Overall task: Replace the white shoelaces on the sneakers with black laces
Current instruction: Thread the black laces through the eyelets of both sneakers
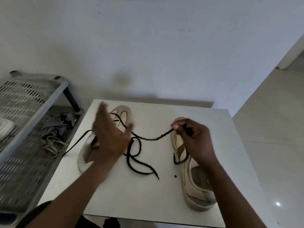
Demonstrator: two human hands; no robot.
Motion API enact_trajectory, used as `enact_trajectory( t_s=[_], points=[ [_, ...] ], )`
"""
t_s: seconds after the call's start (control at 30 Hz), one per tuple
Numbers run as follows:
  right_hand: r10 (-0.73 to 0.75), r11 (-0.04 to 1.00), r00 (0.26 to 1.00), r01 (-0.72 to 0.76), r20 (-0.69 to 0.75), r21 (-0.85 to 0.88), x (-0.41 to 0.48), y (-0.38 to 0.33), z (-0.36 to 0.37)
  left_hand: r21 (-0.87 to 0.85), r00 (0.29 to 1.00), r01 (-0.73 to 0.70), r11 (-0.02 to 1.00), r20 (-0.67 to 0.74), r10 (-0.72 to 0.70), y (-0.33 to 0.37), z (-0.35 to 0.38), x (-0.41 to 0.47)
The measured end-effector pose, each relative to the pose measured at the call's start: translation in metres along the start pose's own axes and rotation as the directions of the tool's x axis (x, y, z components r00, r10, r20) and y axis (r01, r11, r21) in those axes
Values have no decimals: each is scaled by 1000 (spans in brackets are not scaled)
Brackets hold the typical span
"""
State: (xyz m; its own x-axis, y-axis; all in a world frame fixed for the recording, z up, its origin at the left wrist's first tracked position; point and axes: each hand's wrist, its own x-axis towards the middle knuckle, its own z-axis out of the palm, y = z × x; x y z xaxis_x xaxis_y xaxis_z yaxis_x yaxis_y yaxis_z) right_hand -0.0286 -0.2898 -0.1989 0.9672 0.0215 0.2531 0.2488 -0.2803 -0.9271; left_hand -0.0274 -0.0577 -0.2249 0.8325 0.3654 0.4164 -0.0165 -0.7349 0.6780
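Head view looks down on the right hand [194, 139], curled with its fingertips [175, 126] pinching a black lace [153, 138] close to its end, probably so that the stiff tip can be steered into an eyelet. From that pinch the lace sags toward the left hand [108, 137], passes just beside its thumb, and climbs onto the left sneaker [122, 116], which lies beneath that hand's fingers. The slack falls in loose loops on the table [131, 203] between the two hands, with one tail trailing toward the person.

The left hand is blurred, its fingers spread wide and straight over the shoe. It appears to hold nothing, though whether the thumb touches the lace cannot be told. It seems placed to steady the shoe or clear the cord.

Directly under the right hand sits the right sneaker [195, 195], toe pointing away, and a short black strand shows against its side just below the wrist. Its eyelets are hidden by the hand.

Well outside the left hand, off the table, a tangle of white laces [52, 145] lies on a slotted rack [24, 104], set aside from the work, which suggests the old laces are already out.
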Motion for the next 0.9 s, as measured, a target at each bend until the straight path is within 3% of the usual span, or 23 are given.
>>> enact_trajectory(
  t_s=[0.07,0.13,0.17,0.27,0.4,0.53,0.67,0.73,0.83,0.9],
  points=[
    [54,998,995,-55,85,4,-2,-3,15,-113,917,-273,955,269,294,15,7,-22],
    [85,996,987,-89,138,28,-4,-4,22,-335,744,-173,926,572,346,32,10,-39],
    [105,993,983,-113,153,38,-5,-4,23,-375,699,-121,919,625,347,35,12,-43],
    [183,980,970,-193,161,50,-2,1,16,-303,815,-214,929,469,341,24,16,-30],
    [209,975,976,-212,52,62,6,6,-7,-199,937,-121,973,300,178,5,9,-6],
    [194,972,970,-210,145,103,7,5,-31,-47,993,-57,997,102,62,-8,8,2],
    [191,954,980,-199,56,223,8,8,-47,-2,998,57,998,-30,-57,-14,6,7],
    [227,889,973,-221,32,400,10,10,-56,-46,988,140,989,-64,-143,-14,6,10],
    [228,654,971,-210,75,727,11,6,-55,-24,985,174,984,-16,-174,-19,8,12],
    [167,526,976,-205,136,825,9,5,-48,138,986,150,979,57,-160,-10,10,4]
  ],
)
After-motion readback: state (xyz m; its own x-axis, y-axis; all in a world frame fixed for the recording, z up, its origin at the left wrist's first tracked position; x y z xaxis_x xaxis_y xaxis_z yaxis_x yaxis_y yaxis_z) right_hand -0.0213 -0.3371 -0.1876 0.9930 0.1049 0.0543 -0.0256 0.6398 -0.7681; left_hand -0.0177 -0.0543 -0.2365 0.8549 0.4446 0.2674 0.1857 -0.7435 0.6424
